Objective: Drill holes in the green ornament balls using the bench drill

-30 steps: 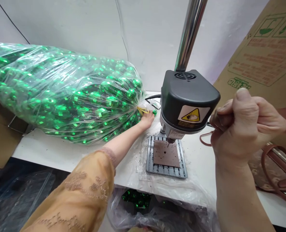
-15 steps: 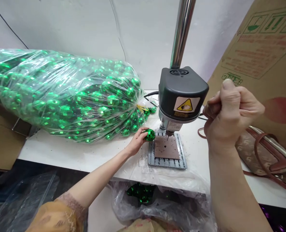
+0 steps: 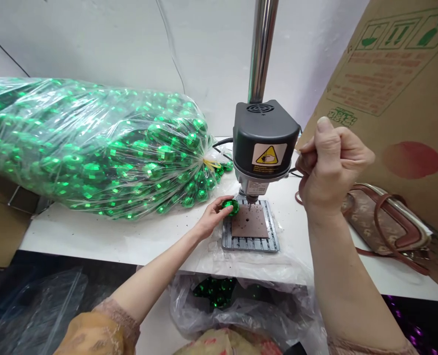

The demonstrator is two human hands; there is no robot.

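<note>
My left hand (image 3: 213,217) pinches a shiny green faceted ball (image 3: 231,207), with the thumb across its near side. The ball is at the left edge of a brown square board (image 3: 254,228), which lies on the slotted metal base (image 3: 237,243) of a small bench drill press (image 3: 265,133). Over the board, near a dark hole, hangs the thin drill bit (image 3: 250,206), apart from the ball. My right hand (image 3: 331,165) is closed in a fist, raised to the right of the black drill head. Whatever its fingers wrap round is hidden.
A tied clear bag of green balls (image 3: 104,158) fills the left of the white table (image 3: 122,236). At the right stand a patterned handbag (image 3: 381,222) and a large cardboard box (image 3: 385,93). Below the table edge an open plastic bag (image 3: 189,310) holds more green balls.
The view has swung slightly to the right. My left hand has brought the ball a little nearer the hole in the board, and its thumb now lies over the ball. My right fist remains raised.
</note>
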